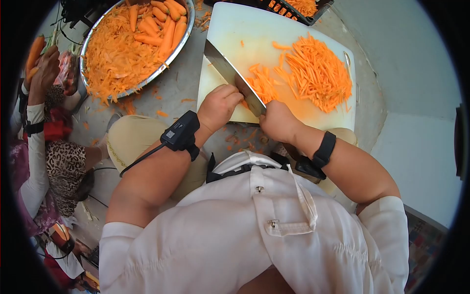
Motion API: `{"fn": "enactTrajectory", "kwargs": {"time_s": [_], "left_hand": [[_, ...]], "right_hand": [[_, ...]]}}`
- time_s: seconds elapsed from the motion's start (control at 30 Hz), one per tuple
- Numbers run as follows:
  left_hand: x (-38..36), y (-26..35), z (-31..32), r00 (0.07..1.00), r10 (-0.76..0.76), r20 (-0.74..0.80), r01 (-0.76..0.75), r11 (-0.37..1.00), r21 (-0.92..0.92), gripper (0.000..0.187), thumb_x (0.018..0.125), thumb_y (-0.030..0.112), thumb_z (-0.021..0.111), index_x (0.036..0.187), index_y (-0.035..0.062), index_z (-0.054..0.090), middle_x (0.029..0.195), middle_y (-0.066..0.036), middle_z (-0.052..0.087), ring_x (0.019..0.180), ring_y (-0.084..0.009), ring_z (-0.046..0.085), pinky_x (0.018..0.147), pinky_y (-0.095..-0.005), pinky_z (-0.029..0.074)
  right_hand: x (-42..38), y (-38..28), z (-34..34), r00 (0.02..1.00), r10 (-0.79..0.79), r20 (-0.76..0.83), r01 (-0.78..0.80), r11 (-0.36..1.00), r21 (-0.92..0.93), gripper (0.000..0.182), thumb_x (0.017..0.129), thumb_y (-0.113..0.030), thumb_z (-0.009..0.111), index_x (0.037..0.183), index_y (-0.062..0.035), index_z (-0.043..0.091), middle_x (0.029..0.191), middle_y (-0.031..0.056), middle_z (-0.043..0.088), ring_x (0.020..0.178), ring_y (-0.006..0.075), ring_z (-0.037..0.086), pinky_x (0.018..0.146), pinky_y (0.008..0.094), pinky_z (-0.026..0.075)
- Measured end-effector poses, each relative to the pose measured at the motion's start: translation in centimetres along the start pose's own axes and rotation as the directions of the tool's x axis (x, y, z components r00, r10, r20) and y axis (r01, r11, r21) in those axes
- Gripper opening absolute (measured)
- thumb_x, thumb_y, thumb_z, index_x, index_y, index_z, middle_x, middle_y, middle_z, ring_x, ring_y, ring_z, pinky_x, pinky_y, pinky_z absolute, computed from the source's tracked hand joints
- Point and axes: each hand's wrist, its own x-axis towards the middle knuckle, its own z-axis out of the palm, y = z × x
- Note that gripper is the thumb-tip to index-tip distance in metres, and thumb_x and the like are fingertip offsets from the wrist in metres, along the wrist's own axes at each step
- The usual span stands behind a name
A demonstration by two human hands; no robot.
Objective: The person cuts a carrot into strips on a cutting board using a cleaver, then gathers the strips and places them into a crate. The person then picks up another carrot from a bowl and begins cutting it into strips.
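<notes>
My right hand (280, 122) is closed around the handle end of a wide-bladed knife (226, 67), which lies slantwise over a white cutting board (232, 29). My left hand (219, 108) is on the blade's left side, its fingers curled together close to the metal. Whatever those fingers pinch is hidden by the hand and the blade. Just right of the blade lies a small bunch of cut carrot strips (262, 82). Farther right on the board is a larger heap of carrot strips (320, 73).
A metal bowl (172, 60) at upper left holds carrot shavings (115, 56) and several whole carrots (169, 36). Behind the board stands a black crate (281, 9) with more orange shreds. At left, another person's hand (46, 68) holds a carrot (34, 53). Orange scraps litter the floor.
</notes>
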Motion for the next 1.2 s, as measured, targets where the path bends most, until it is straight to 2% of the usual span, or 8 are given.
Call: {"fn": "enactTrajectory", "kwargs": {"time_s": [0.07, 0.23, 0.37, 0.73, 0.87, 0.97, 1.03, 1.2], "left_hand": [[0.1, 0.3, -0.1, 1.000, 0.010, 0.000, -0.010, 1.000, 0.013, 0.014, 0.069, -0.001, 0.065, 0.082, 0.0026, 0.060, 0.082, -0.010, 0.057, 0.077, -0.0275, 0.056, 0.068, -0.0333, 0.048], [-0.3, 0.8, -0.4, 0.998, -0.062, -0.010, 0.063, 0.996, 0.059, 0.013, 0.067, 0.000, 0.065, 0.077, 0.0050, 0.059, 0.081, -0.007, 0.058, 0.078, -0.0262, 0.054, 0.069, -0.0337, 0.046], [-0.8, 0.7, -0.8, 0.999, -0.052, 0.004, 0.051, 0.993, 0.104, 0.012, 0.067, 0.001, 0.065, 0.075, 0.0054, 0.058, 0.081, -0.006, 0.058, 0.077, -0.0263, 0.054, 0.069, -0.0340, 0.046], [-1.5, 1.7, -1.8, 0.980, -0.199, 0.021, 0.191, 0.963, 0.191, 0.012, 0.066, 0.013, 0.071, 0.073, 0.0099, 0.061, 0.071, -0.001, 0.058, 0.073, -0.0223, 0.054, 0.069, -0.0347, 0.043], [-1.6, 2.2, -2.0, 0.975, -0.217, 0.050, 0.204, 0.960, 0.192, 0.012, 0.067, 0.016, 0.071, 0.070, 0.0121, 0.060, 0.067, 0.001, 0.057, 0.072, -0.0197, 0.054, 0.070, -0.0326, 0.041], [-1.5, 2.2, -2.0, 0.969, -0.242, 0.057, 0.226, 0.953, 0.200, 0.012, 0.067, 0.018, 0.071, 0.068, 0.0129, 0.060, 0.065, 0.002, 0.057, 0.072, -0.0189, 0.054, 0.071, -0.0321, 0.039], [-1.7, 2.1, -1.9, 0.969, -0.237, 0.064, 0.220, 0.954, 0.205, 0.013, 0.067, 0.020, 0.071, 0.069, 0.0128, 0.060, 0.066, 0.002, 0.058, 0.072, -0.0187, 0.054, 0.071, -0.0328, 0.039], [-1.6, 1.8, -1.4, 0.973, -0.227, 0.047, 0.213, 0.955, 0.204, 0.015, 0.066, 0.021, 0.072, 0.071, 0.0125, 0.061, 0.066, 0.001, 0.058, 0.072, -0.0193, 0.055, 0.071, -0.0328, 0.039]], "right_hand": [[0.3, 0.4, 0.4, 0.999, -0.021, -0.049, 0.022, 1.000, 0.007, 0.022, 0.075, -0.012, 0.055, 0.079, 0.0086, 0.063, 0.078, 0.0295, 0.060, 0.077, 0.0400, 0.061, 0.071, 0.0413, 0.049], [0.3, 2.0, 1.4, 0.988, 0.007, -0.151, 0.042, 0.946, 0.322, 0.025, 0.076, -0.015, 0.055, 0.080, 0.0086, 0.062, 0.074, 0.0293, 0.059, 0.075, 0.0400, 0.061, 0.070, 0.0411, 0.049], [-0.3, 2.8, 0.8, 0.993, 0.047, -0.105, -0.004, 0.927, 0.375, 0.026, 0.076, -0.016, 0.055, 0.079, 0.0085, 0.062, 0.073, 0.0289, 0.059, 0.073, 0.0400, 0.061, 0.069, 0.0413, 0.049], [-2.6, 1.6, 0.7, 0.989, -0.101, -0.108, 0.109, 0.991, 0.071, 0.024, 0.077, -0.015, 0.053, 0.076, 0.0078, 0.061, 0.074, 0.0288, 0.059, 0.072, 0.0411, 0.060, 0.069, 0.0427, 0.049], [-2.7, 0.9, 0.6, 0.979, -0.108, -0.173, 0.118, 0.992, 0.044, 0.023, 0.077, -0.014, 0.053, 0.074, 0.0071, 0.061, 0.074, 0.0285, 0.059, 0.073, 0.0412, 0.059, 0.069, 0.0429, 0.049], [-2.0, 0.7, 0.6, 0.982, -0.101, -0.160, 0.105, 0.994, 0.011, 0.022, 0.077, -0.013, 0.053, 0.077, 0.0067, 0.062, 0.075, 0.0281, 0.060, 0.075, 0.0405, 0.060, 0.070, 0.0423, 0.049], [-1.0, 0.7, 1.0, 0.998, -0.031, -0.057, 0.024, 0.994, -0.110, 0.022, 0.076, -0.013, 0.054, 0.078, 0.0062, 0.064, 0.077, 0.0278, 0.061, 0.076, 0.0394, 0.061, 0.070, 0.0414, 0.049], [-0.6, 0.9, 0.9, 0.998, -0.021, -0.053, 0.017, 0.997, -0.073, 0.021, 0.076, -0.012, 0.055, 0.079, 0.0062, 0.064, 0.077, 0.0276, 0.061, 0.075, 0.0372, 0.062, 0.068, 0.0400, 0.050]]}}
